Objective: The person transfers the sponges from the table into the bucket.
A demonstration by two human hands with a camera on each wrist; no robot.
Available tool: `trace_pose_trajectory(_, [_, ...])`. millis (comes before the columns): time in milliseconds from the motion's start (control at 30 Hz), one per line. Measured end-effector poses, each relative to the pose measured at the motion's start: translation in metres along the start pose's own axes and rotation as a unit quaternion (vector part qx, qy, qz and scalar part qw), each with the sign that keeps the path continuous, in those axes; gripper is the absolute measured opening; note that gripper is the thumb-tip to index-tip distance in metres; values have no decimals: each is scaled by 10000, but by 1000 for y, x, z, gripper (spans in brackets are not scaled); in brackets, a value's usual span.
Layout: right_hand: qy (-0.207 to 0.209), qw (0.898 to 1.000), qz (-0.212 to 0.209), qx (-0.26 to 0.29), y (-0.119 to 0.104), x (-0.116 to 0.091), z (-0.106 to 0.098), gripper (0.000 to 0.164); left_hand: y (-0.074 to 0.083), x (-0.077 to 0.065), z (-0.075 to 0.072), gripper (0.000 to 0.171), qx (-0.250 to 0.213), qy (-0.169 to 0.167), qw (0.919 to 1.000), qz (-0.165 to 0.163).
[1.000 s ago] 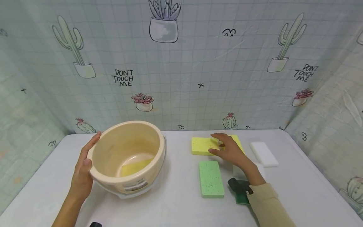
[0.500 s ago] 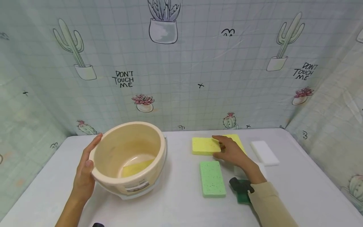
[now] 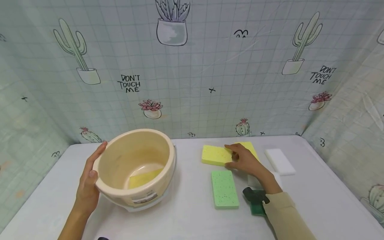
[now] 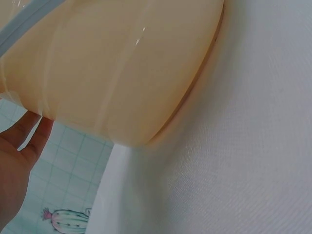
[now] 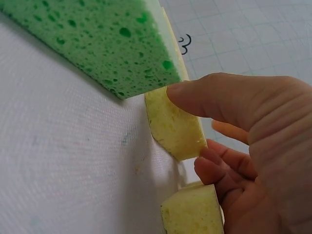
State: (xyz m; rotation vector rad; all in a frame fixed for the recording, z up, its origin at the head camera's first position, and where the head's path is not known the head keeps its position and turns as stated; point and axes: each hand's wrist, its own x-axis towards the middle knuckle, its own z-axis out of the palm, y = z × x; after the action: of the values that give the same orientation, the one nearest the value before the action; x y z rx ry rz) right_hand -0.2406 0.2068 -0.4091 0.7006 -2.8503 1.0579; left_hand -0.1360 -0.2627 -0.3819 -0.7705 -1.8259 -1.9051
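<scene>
My left hand (image 3: 88, 186) grips the left rim of a cream bucket (image 3: 120, 153), thumb at the rim and fingers along its outer wall. The bucket leans towards me, and a yellow sponge (image 3: 144, 178) lies on its bottom. My right hand (image 3: 244, 160) pinches the right end of a flat yellow sponge (image 3: 214, 155) on the table. In the right wrist view the thumb is on the near side of this sponge (image 5: 175, 129), the fingers behind it. Another yellow sponge (image 3: 249, 146) lies partly hidden behind that hand. A green sponge (image 3: 225, 190) lies just in front.
A white sponge (image 3: 280, 162) lies at the back right of the white table (image 3: 192, 216). Another white piece (image 3: 253, 181) and a dark green pad (image 3: 257, 208) are partly covered by the right wrist. A patterned cloth (image 3: 192, 66) hangs behind the table.
The right thumb and fingers have closed in on the yellow sponge's right end, and the sponge has turned slightly. The left hand and bucket have stayed put.
</scene>
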Motion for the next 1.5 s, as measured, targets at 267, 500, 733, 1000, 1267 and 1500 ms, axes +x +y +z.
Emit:
trace_pose_trajectory(267, [-42,10000,4,-20,0,0,-1,71,0,-2,-1,55,-67,-4,10000,39])
trace_pose_trajectory(500, [-115,9999,-119,-38,-7,1,-1,66,8,-2,-3,55,-184,-28,9998,99])
trace_pose_trajectory(733, [70,10000,19,-61,-9,0,-1,61,10,1,-2,56,-177,-20,9998,100])
trace_pose_trajectory(1000, [229,9997,70,38,-9,1,0,59,5,2,-1,57,-114,56,9999,-45])
trace_pose_trajectory(1267, [184,9974,303,625,-13,0,-3,56,2,1,1,55,-112,58,9999,-38])
trace_pose_trajectory(1500, [283,9942,245,1008,-22,-2,-10,54,0,0,0,55,-136,31,9999,15])
